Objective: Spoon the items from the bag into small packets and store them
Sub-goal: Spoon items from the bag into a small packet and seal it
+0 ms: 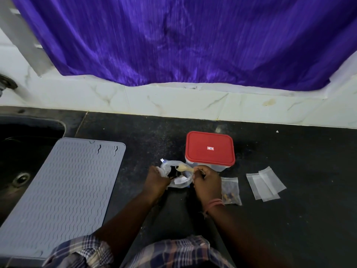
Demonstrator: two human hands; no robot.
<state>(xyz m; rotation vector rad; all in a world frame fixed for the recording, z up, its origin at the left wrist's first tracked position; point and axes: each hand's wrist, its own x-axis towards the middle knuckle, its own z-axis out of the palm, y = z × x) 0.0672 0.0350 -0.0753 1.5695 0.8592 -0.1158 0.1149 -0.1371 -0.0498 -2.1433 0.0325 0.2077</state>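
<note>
lid (pixel 209 147) red | mat (pixel 63 190) grey, wavy | curtain (pixel 183 39) purple | counter (pixel 299 161) black

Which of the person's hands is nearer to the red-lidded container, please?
The right hand, gripping the spoon, sits just in front of the red-lidded container. The left hand holds the bag open, farther off to the container's left.

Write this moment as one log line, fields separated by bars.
left hand holds bag open | right hand dips spoon in | filled packet on counter | container lidded
</note>
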